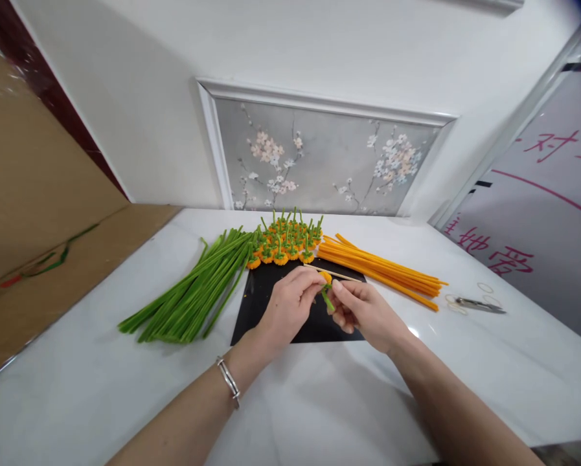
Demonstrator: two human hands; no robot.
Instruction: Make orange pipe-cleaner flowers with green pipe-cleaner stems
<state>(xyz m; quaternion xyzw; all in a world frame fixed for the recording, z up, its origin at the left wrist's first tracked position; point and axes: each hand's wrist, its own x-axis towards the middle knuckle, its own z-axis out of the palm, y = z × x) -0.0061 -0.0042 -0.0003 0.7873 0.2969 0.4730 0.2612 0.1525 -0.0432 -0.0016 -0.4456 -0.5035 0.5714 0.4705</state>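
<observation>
Thumbs and fingertips pinched nearly closed, a person's left hand (290, 301) and right hand (361, 307) hold a small orange-and-green piece (326, 277) over a black mat (258, 301). Similar pieces (290, 242) cluster at the mat's far edge; green fuzzy sticks (195, 291) lie to its left, orange fuzzy sticks (385, 266) to its right.

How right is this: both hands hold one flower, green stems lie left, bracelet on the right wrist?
The head view shows the bracelet on the left wrist, not the right. The left hand and right hand hold one flower, and green stems lie left.
</observation>
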